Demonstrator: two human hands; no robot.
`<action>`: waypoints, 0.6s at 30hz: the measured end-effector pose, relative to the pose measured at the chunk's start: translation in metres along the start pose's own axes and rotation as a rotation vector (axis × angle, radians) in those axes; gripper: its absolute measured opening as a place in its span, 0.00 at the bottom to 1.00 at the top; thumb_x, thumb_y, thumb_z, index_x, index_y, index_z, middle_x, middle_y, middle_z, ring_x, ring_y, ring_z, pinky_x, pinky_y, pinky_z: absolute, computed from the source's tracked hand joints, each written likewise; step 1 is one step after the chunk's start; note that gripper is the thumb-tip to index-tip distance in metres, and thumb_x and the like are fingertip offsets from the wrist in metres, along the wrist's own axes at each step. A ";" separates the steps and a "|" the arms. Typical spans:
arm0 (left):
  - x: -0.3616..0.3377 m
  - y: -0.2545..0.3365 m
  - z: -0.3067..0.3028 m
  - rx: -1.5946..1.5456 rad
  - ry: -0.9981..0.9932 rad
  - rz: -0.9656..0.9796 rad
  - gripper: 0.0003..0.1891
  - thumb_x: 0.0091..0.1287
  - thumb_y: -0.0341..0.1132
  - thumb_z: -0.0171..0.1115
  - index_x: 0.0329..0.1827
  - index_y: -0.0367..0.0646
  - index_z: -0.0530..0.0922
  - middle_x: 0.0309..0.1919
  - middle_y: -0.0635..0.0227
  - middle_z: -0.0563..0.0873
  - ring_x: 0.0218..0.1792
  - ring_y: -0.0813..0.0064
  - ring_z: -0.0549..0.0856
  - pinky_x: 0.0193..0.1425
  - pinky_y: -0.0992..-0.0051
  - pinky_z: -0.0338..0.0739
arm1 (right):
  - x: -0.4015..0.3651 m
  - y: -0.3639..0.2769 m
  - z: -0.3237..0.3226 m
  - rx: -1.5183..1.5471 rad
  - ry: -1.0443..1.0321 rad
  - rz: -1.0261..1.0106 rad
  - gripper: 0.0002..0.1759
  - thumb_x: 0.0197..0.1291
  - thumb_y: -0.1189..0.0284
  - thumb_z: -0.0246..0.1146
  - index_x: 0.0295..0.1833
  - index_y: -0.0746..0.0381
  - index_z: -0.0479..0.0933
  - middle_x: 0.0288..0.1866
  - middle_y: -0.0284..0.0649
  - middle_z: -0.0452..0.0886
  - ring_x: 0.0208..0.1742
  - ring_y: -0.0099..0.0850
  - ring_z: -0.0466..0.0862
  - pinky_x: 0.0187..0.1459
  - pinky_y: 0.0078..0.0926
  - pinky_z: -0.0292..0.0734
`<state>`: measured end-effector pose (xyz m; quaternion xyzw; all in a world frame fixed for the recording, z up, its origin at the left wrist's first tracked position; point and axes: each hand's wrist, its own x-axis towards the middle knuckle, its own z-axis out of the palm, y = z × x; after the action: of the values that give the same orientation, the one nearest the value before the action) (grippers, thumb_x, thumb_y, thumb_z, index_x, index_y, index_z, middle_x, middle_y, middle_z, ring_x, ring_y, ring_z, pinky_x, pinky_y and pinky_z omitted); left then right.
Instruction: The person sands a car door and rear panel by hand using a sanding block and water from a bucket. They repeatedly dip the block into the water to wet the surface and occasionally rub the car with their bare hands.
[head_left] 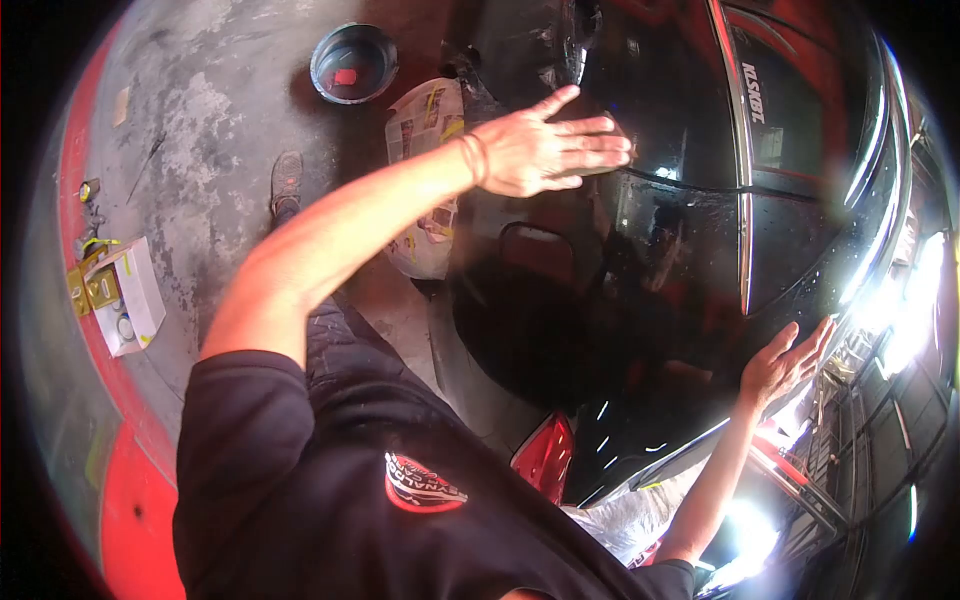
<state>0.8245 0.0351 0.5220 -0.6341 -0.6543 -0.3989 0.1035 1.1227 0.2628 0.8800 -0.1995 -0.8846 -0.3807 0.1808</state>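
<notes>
My left hand reaches across the glossy black car panel, palm down with fingers stretched out and spread. A small dark edge shows right by its fingertips; what lies under the fingers is hidden. Over on the right, my right hand rests near the bright edge of the bodywork, its fingers straight and apart. A chrome trim strip runs between the panel and a dark window bearing white lettering. Drops of water or bright specks dot the black surface. Low in view, a red tail light faces me.
A round bucket with something red inside stands on the stained concrete floor. Printed paper sheeting covers a part beside the car. Far left sits a white box by yellow packages. Strong lights glare at right.
</notes>
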 end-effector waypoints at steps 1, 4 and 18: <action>-0.007 -0.006 -0.008 0.018 -0.042 0.014 0.36 0.88 0.49 0.55 0.96 0.66 0.56 0.95 0.83 0.58 0.94 0.75 0.55 0.97 0.40 0.30 | 0.001 -0.001 0.000 -0.002 -0.008 0.004 0.36 0.89 0.53 0.52 0.91 0.60 0.62 0.91 0.52 0.67 0.91 0.51 0.65 0.89 0.55 0.57; 0.021 -0.003 -0.011 -0.069 0.031 0.106 0.34 0.88 0.48 0.55 0.95 0.66 0.59 0.94 0.83 0.60 0.94 0.73 0.56 0.97 0.39 0.33 | 0.001 0.000 0.000 0.004 -0.011 0.001 0.36 0.90 0.53 0.51 0.92 0.61 0.61 0.91 0.53 0.67 0.91 0.52 0.65 0.88 0.55 0.58; 0.071 -0.002 -0.008 -0.110 0.071 0.188 0.35 0.86 0.51 0.57 0.94 0.65 0.63 0.94 0.83 0.63 0.94 0.73 0.57 0.97 0.39 0.35 | 0.004 -0.006 -0.002 0.051 -0.042 0.028 0.36 0.90 0.56 0.52 0.92 0.62 0.60 0.92 0.53 0.65 0.91 0.53 0.65 0.88 0.56 0.56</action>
<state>0.8072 0.0832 0.5719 -0.6828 -0.5651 -0.4449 0.1285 1.1169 0.2581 0.8793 -0.2150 -0.8949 -0.3510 0.1723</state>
